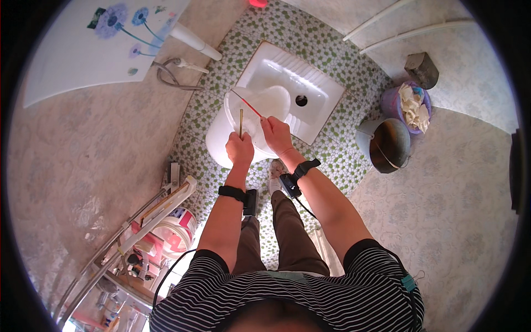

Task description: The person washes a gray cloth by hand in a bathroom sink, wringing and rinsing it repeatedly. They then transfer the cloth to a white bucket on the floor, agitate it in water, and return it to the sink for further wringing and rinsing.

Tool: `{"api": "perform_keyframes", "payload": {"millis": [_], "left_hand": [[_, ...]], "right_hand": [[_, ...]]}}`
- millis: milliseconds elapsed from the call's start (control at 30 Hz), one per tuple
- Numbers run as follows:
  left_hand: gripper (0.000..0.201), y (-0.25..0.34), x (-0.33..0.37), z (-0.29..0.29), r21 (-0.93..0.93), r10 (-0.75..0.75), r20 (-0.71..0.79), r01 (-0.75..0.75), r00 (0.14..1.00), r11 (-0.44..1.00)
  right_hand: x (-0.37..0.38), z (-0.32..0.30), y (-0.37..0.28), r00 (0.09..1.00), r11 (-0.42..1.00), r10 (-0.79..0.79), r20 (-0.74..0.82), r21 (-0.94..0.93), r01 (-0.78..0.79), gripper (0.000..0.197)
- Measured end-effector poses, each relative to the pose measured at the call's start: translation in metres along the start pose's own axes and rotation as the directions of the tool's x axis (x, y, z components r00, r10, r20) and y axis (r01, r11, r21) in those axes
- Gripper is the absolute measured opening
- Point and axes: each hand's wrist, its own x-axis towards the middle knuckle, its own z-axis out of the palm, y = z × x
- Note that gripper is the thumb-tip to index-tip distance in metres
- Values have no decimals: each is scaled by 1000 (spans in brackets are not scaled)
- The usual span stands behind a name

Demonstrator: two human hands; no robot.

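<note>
Tiled floor (323, 33), left fingers (239, 141) around brown stick (241, 119), right fingers (266, 123) pinching red stick (251, 107)

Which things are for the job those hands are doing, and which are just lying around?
For the job, it seems:
- brass-coloured rod, in the left grip
- thin red rod, in the right grip
- white curved fixture, below both

Just lying around, probably:
- metal bucket
- purple bin
- crumpled paper, in the bin
</note>
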Motion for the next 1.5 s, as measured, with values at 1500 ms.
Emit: {"api": "perform_keyframes", "payload": {"millis": [1500], "left_hand": [[10, 122, -48, -44, 551, 627, 162, -597, 762, 583]], "right_hand": [[5, -48, -10, 746, 334, 655, -116, 931, -149, 49]]}}
